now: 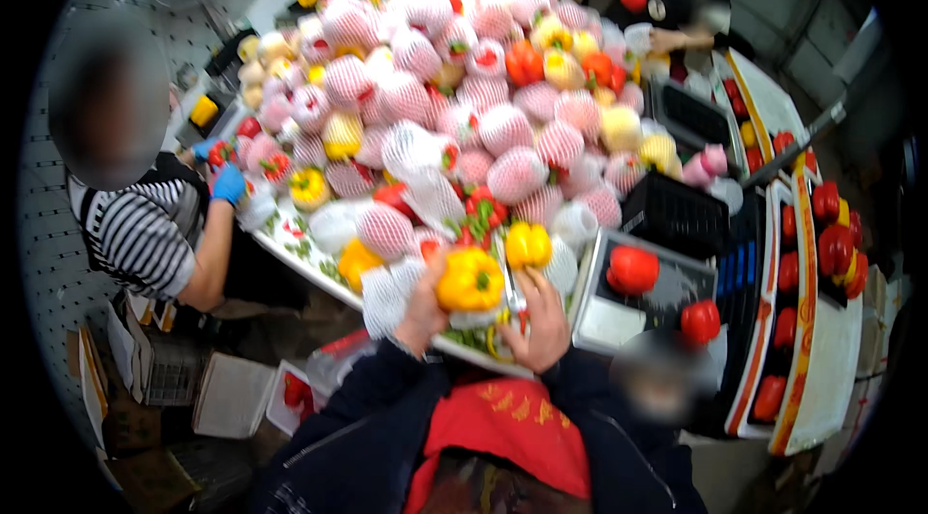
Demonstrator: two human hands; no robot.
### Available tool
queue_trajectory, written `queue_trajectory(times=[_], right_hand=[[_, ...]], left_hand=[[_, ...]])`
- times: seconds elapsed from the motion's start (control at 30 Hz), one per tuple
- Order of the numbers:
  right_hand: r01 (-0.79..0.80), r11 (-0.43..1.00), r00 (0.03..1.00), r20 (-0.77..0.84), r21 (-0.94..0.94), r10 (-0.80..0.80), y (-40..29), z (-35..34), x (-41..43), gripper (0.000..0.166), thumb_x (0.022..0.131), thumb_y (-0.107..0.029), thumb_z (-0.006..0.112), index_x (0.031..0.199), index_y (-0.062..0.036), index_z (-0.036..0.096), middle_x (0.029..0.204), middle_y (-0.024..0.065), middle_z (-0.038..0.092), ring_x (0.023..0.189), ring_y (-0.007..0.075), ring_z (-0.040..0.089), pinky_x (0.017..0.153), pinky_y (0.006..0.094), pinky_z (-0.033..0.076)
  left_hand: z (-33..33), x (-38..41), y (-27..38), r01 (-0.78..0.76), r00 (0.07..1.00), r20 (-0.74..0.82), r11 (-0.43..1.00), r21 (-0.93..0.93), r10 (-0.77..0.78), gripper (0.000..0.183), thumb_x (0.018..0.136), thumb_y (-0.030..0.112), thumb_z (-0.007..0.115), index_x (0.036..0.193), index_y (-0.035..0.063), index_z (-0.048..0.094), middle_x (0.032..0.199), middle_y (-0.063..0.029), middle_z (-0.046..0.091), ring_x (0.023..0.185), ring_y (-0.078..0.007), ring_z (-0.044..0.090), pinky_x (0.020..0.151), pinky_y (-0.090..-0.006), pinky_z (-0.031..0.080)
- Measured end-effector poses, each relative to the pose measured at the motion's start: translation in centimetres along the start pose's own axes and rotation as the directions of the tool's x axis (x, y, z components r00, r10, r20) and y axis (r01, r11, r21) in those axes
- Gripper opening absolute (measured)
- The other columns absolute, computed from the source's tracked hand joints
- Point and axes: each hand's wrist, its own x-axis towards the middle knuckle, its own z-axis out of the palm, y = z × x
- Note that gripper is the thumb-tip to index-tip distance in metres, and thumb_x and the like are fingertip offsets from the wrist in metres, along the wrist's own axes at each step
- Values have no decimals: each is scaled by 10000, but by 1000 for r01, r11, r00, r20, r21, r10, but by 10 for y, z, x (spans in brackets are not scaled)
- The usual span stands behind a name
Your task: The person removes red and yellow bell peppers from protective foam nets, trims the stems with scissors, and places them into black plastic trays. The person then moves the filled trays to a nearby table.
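My left hand grips a yellow bell pepper by its side, with the green stem end facing up. My right hand is beside it, palm down over the table edge, fingers extended and thumb apart. Its fingertips reach the lower side of a second yellow bell pepper; whether they touch it is not clear. A narrow metal thing, too blurred to name, lies between the two peppers. An empty white foam net sleeve is just left of my left hand. Green trimmings litter the tabletop below my hands.
A high heap of peppers in pink and white foam nets covers the table. To the right are a scale with a red pepper, a black crate and foam boxes of peppers. A blue-gloved co-worker stands left.
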Motion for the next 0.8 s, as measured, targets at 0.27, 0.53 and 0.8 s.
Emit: queue_trajectory(times=[0.27,0.53,0.8], right_hand=[[38,999,999,32,10,-38,-15,-8,42,421,836,-248,725,1206,-49,687,1201,158,664,1139,349,610,991,441,471],[-356,831,886,437,428,154,18,-34,49,334,973,-196,569,1216,13,663,1213,200,681,1129,310,661,969,345,495],[-439,471,875,483,765,32,24,-40,26,682,1010,-500,479,1412,51,481,1397,185,560,1335,274,494,1143,378,335]], left_hand=[[36,4,-47,60,992,107,991,124,-73,320,1015,212,538,1301,68,527,1185,-65,595,1088,-139,604,904,-266,498],[41,-4,-58,193,950,201,957,218,-238,428,996,219,580,1356,3,497,1213,-101,627,1121,-183,627,959,-313,507],[41,-3,-54,613,778,273,778,-137,-565,428,997,311,556,1327,40,539,1264,-139,646,1160,-295,642,1045,-436,489]])
